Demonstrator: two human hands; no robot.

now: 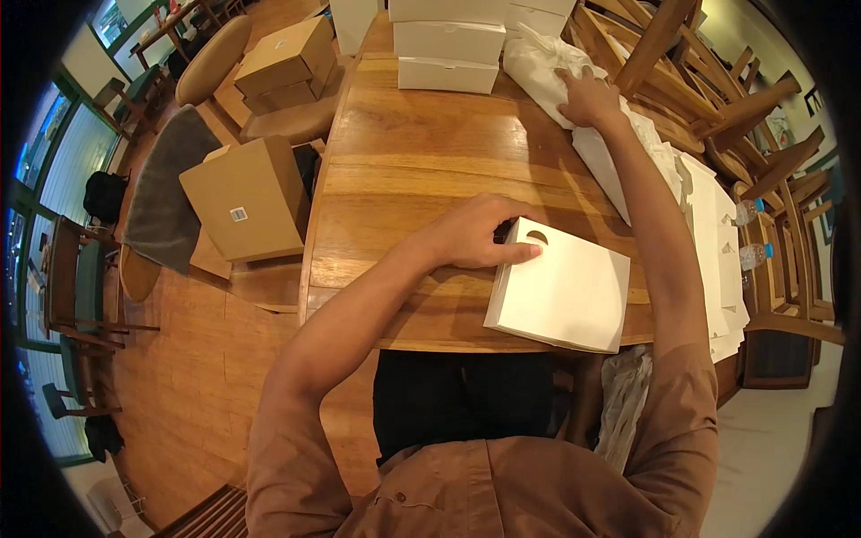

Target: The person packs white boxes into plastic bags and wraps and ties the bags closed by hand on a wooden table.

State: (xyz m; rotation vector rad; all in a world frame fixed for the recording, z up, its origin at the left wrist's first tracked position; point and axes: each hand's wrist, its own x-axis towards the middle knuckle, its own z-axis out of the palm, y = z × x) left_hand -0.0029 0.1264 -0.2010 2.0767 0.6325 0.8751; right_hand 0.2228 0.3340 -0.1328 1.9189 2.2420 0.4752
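A white box [565, 291] lies at the near edge of the wooden table, with a dark half-round notch near its upper left corner. My left hand [489, 235] grips that corner, the thumb on top beside the notch and the fingers at the far side. Farther off at the right, my right hand [587, 97] rests on crumpled white paper or plastic [547, 63], its fingers spread. Whether the right fingertips pinch any of the white material is hard to see.
Stacked white boxes [448, 45] stand at the table's far end. Flat white cardboard pieces [713, 247] lie along the right edge, near plastic bottles [755, 256] and upturned wooden chairs [731, 112]. Brown cardboard boxes [242, 202] sit on chairs at the left of the table [395, 179].
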